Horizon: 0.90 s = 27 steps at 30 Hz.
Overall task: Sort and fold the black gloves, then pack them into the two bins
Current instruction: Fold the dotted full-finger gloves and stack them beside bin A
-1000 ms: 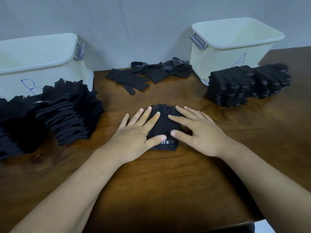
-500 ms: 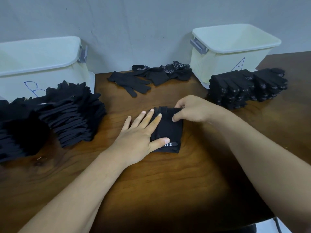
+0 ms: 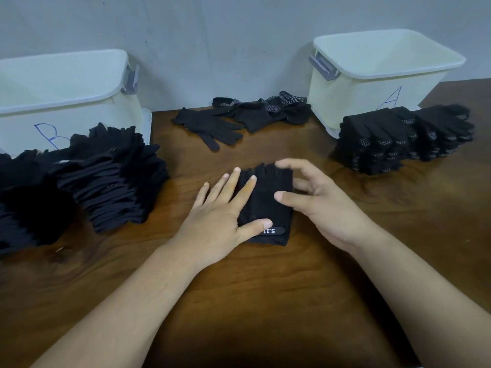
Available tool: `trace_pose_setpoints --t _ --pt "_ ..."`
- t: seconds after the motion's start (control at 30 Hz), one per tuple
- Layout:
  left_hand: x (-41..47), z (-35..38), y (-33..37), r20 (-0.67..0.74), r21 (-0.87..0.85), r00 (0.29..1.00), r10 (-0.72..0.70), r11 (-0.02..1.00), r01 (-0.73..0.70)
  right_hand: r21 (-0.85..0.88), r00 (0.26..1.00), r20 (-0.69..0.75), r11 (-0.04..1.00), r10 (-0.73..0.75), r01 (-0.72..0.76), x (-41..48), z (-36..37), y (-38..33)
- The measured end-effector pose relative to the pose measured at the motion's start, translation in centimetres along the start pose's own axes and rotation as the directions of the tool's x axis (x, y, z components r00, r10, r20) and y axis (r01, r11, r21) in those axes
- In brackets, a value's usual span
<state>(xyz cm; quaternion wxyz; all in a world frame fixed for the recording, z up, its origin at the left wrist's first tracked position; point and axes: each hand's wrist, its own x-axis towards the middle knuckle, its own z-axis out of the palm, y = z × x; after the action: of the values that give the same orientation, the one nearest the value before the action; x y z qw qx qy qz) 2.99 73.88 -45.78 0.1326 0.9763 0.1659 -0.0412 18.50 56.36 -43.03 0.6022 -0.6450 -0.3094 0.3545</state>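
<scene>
Flat and spread, the left hand (image 3: 223, 219) is laid with straight fingers on the left half of the folded glove (image 3: 268, 205), which is pressed against the desk (image 3: 265, 301) at the centre, just in front of the person. The right hand (image 3: 326, 208) is arched over the glove's right edge, fingers curved and apart, thumb tip on the fabric; no closed pinch can be made out. The glove's long axis runs away from the person, the labelled cuff strap nearest. A stack of plain gloves (image 3: 114, 176) is piled to the left, before the bin marked B (image 3: 66, 83); a stack of dotted gloves (image 3: 393, 139) is set to the right, before the bin marked A (image 3: 385, 70). Since the folded glove appears plain, a leftward carry is judged likely, for which the left hand is nearer.
</scene>
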Motion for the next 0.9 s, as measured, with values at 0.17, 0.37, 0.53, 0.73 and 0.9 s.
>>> trace_pose_setpoints --t 0.17,0.37,0.53,0.73,0.9 --pt "-0.1 0.1 -0.2 -0.045 -0.065 0.999 0.011 0.998 -0.014 -0.238 0.998 0.053 0.970 -0.039 0.051 -0.5 0.8 0.2" --pt "-0.5 -0.5 0.0 -0.136 -0.251 0.991 0.004 0.967 -0.038 -0.100 0.980 0.024 0.975 -0.197 0.198 0.2 1.6 0.5" --pt "-0.4 -1.5 0.2 -0.346 -0.785 0.920 -0.185 0.594 -0.176 -0.056 0.971 0.042 0.970 -0.235 0.237 0.6 1.2 0.8" --pt "0.0 -2.1 -0.8 -0.096 -0.991 0.946 -0.309 0.119 -0.062 0.012 0.965 0.041 0.965 -0.261 0.260 0.3 -0.2 0.2" --pt "-0.1 -2.1 -0.3 -0.197 -0.969 0.923 -0.331 0.207 -0.133 0.022 0.965 0.063 0.967 -0.256 0.255 0.3 -0.2 0.3"
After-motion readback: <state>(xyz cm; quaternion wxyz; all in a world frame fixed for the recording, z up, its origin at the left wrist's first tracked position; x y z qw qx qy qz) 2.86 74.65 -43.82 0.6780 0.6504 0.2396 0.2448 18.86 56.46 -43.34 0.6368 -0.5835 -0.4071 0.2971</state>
